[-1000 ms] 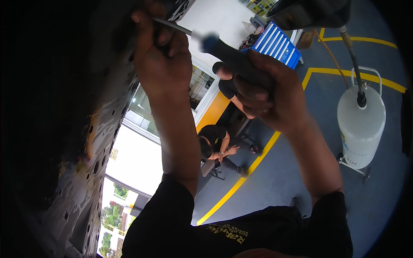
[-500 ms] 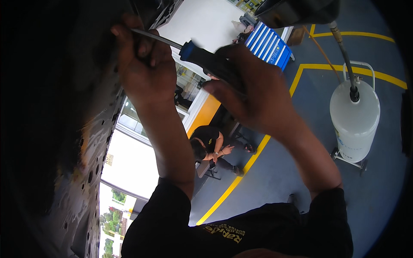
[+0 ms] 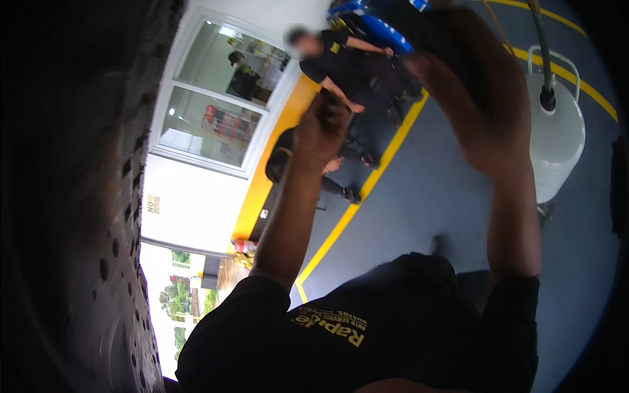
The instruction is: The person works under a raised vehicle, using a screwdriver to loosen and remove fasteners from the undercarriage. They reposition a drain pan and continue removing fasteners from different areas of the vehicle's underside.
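Observation:
My right hand (image 3: 495,111) is raised at the upper right, wrapped around a dark, motion-smeared handle (image 3: 452,49) that looks like the screwdriver's. Its shaft and tip cannot be made out. Near the middle, my left hand (image 3: 318,131) is held up with its fingers curled together in shadow; whatever they hold, if anything, is hidden. Both hands are apart from the dark, perforated metal underside (image 3: 111,275) along the left, which looks like part of a vehicle.
A white wheeled tank (image 3: 557,141) with a hose stands at the right. Beyond my hands are a person in black (image 3: 334,62), a second, seated person (image 3: 278,157) partly behind my left forearm, and a blue tool cabinet (image 3: 386,33). Yellow lines (image 3: 354,209) cross the grey floor.
Both hands have pulled away from the metal underside toward the right, and the left has let go of the screwdriver shaft. The view has shifted, bringing a standing person and the window into sight.

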Action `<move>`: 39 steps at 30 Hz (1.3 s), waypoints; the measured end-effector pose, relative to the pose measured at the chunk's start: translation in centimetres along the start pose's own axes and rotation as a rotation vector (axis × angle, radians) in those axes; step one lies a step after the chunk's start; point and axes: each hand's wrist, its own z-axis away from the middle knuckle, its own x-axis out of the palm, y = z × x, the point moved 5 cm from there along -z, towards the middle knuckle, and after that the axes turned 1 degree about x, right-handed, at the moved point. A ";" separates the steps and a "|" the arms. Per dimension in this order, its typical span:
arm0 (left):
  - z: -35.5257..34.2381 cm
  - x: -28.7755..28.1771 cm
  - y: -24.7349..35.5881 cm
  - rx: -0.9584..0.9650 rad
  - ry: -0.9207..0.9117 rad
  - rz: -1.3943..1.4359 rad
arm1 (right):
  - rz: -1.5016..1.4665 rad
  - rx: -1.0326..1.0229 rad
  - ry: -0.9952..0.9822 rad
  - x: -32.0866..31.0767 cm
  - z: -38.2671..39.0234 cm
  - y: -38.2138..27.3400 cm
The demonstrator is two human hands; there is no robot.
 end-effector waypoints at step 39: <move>-1.8 -8.2 -13.8 -0.135 0.112 -0.184 | 0.332 1.267 -0.529 -3.6 20.6 3.1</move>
